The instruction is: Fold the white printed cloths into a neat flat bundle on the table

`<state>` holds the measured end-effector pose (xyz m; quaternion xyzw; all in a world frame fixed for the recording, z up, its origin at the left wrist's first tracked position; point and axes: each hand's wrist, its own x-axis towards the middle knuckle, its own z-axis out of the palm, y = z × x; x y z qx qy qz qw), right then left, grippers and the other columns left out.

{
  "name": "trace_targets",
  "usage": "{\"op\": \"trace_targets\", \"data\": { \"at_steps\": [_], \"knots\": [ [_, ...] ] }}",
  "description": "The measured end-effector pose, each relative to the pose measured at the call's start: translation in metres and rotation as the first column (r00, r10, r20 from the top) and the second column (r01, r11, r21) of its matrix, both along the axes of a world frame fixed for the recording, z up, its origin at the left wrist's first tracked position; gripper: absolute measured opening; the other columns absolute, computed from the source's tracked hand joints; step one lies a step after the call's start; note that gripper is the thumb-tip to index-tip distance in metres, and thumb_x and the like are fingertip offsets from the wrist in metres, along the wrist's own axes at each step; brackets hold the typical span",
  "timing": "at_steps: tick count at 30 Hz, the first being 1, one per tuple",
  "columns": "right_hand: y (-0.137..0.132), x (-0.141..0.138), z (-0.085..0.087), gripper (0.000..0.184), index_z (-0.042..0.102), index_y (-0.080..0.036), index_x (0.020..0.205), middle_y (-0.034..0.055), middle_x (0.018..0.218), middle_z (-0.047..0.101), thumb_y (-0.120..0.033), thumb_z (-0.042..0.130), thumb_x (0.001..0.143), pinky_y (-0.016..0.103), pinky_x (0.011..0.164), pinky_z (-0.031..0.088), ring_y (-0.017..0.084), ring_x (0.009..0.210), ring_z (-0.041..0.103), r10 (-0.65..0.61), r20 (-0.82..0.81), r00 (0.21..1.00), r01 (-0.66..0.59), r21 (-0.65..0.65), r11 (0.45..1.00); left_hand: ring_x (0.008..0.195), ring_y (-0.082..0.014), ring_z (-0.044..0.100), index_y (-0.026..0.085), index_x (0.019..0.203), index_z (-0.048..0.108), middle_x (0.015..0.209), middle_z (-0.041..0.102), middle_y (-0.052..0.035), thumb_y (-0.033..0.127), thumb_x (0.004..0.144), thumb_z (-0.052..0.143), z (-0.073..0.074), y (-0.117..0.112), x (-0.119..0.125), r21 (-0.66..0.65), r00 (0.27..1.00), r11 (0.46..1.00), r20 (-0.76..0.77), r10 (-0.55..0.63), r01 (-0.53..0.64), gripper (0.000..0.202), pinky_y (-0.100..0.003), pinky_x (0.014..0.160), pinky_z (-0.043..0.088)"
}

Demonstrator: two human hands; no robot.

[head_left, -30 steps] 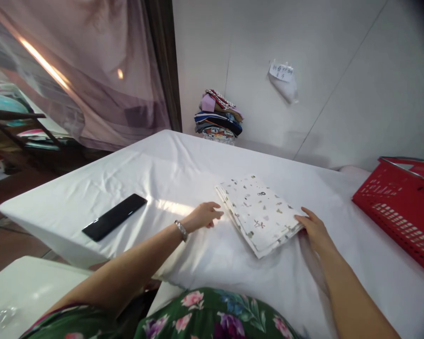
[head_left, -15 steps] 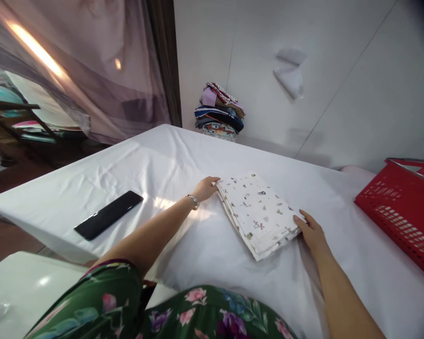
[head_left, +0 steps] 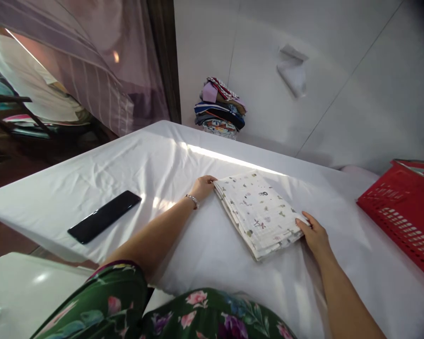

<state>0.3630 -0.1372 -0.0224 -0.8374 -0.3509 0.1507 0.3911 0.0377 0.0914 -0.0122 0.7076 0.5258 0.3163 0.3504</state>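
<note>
A white cloth [head_left: 259, 212] with small printed figures lies folded in several layers on the white-covered table. My left hand [head_left: 202, 188] pinches its far left corner between thumb and fingers. On the opposite side, my right hand [head_left: 315, 233] grips the near right corner, thumb on top and the other fingers partly hidden by the edge. The layers show along the cloth's left and near edges, slightly apart. A bracelet [head_left: 191, 201] circles my left wrist.
A black phone-like slab [head_left: 104, 216] lies left of my arm. The red basket [head_left: 403, 212] stands at the right. Folded clothes [head_left: 219, 108] are stacked past the far table edge, by the wall. A white stool or table [head_left: 31, 287] is at lower left.
Both hands still hold the same corners, and the cloth has hardly moved. A strip of light now falls across the far part of the table; the curtain at left has shifted.
</note>
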Motion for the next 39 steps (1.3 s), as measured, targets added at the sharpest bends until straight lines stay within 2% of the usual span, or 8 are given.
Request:
{"op": "trace_targets", "data": {
  "at_steps": [5, 10, 14, 18, 24, 28, 35, 39],
  "knots": [
    [0.0, -0.003, 0.001, 0.056, 0.054, -0.016, 0.12, 0.0109, 0.11, 0.059, -0.049, 0.048, 0.076, 0.04, 0.089, 0.041, 0.026, 0.1, 0.054, 0.058, 0.254, 0.965, -0.055, -0.022, 0.998, 0.069, -0.0127, 0.056, 0.018, 0.083, 0.069, 0.077, 0.064, -0.0005, 0.02, 0.069, 0.056, -0.002, 0.002, 0.003, 0.09, 1.0, 0.996, -0.02, 0.001, 0.001, 0.018, -0.022, 0.066, 0.044],
    [-0.006, -0.053, 0.03, 0.039, 0.053, -0.018, 0.116, 0.0095, 0.114, 0.057, -0.038, 0.045, 0.083, 0.04, 0.093, 0.039, 0.024, 0.108, 0.05, 0.152, 0.538, 0.829, -0.302, 0.203, 0.931, 0.07, -0.0132, 0.057, 0.021, 0.085, 0.068, 0.076, 0.063, 0.0003, 0.022, 0.069, 0.057, -0.009, 0.007, 0.003, 0.113, 0.999, 0.993, -0.046, -0.019, 0.024, 0.019, -0.023, 0.067, 0.045],
    [-0.013, -0.11, 0.047, 0.04, 0.052, -0.021, 0.118, 0.0082, 0.108, 0.059, -0.038, 0.052, 0.082, 0.039, 0.089, 0.042, 0.024, 0.103, 0.052, 0.485, 0.622, 0.614, -0.639, 0.031, 0.769, 0.071, -0.012, 0.057, 0.022, 0.09, 0.067, 0.085, 0.063, 0.0002, 0.025, 0.07, 0.058, -0.008, 0.004, -0.003, 0.15, 0.995, 0.984, 0.002, -0.096, 0.094, 0.022, -0.023, 0.067, 0.046],
    [-0.016, -0.139, 0.039, 0.048, 0.052, -0.018, 0.118, 0.0108, 0.103, 0.058, -0.045, 0.055, 0.078, 0.04, 0.08, 0.044, 0.025, 0.095, 0.053, 0.581, 0.665, 0.469, -0.668, -0.164, 0.726, 0.069, -0.011, 0.056, 0.021, 0.085, 0.066, 0.091, 0.062, -0.0007, 0.019, 0.071, 0.055, -0.005, 0.003, -0.002, 0.239, 0.992, 0.962, -0.013, -0.129, 0.129, 0.018, -0.023, 0.065, 0.044],
    [-0.015, -0.141, 0.027, 0.028, 0.057, -0.016, 0.107, 0.0097, 0.096, 0.057, -0.027, 0.05, 0.082, 0.037, 0.077, 0.044, 0.022, 0.088, 0.053, 0.597, 0.653, 0.467, -0.628, -0.231, 0.743, 0.069, -0.0124, 0.056, 0.021, 0.079, 0.064, 0.084, 0.062, -0.0002, 0.016, 0.071, 0.054, -0.007, 0.005, 0.004, 0.272, 0.99, 0.959, -0.136, -0.045, 0.08, 0.014, -0.024, 0.06, 0.042],
    [-0.017, -0.143, 0.031, 0.025, 0.057, -0.016, 0.105, 0.0092, 0.094, 0.057, -0.025, 0.049, 0.082, 0.036, 0.076, 0.045, 0.022, 0.086, 0.053, 0.605, 0.654, 0.453, -0.646, -0.227, 0.729, 0.072, -0.0131, 0.057, 0.021, 0.086, 0.063, 0.088, 0.062, -0.0006, 0.017, 0.073, 0.052, -0.005, 0.003, 0.001, 0.292, 0.983, 0.946, -0.154, -0.1, 0.142, 0.017, -0.025, 0.062, 0.044],
    [-0.021, -0.151, 0.036, 0.025, 0.057, -0.018, 0.105, 0.0088, 0.094, 0.057, -0.026, 0.049, 0.084, 0.036, 0.075, 0.045, 0.021, 0.087, 0.053, 0.594, 0.651, 0.473, -0.655, -0.192, 0.731, 0.108, -0.0198, 0.046, 0.022, 0.105, 0.061, 0.112, 0.058, -0.0038, 0.006, 0.072, 0.046, 0.005, -0.011, -0.003, 0.523, 0.9, 0.736, -0.308, -0.308, 0.431, 0.04, -0.034, 0.09, 0.04],
    [-0.023, -0.152, 0.03, 0.02, 0.059, -0.017, 0.101, 0.0077, 0.091, 0.056, -0.02, 0.047, 0.084, 0.035, 0.074, 0.044, 0.02, 0.084, 0.052, 0.592, 0.653, 0.473, -0.662, -0.18, 0.728, 0.1, -0.0196, 0.05, 0.022, 0.089, 0.064, 0.101, 0.061, -0.0033, 0.005, 0.07, 0.046, 0.003, -0.011, 0.0, 0.483, 0.869, 0.731, -0.365, -0.333, 0.483, 0.031, -0.035, 0.088, 0.041]
  ]
}}
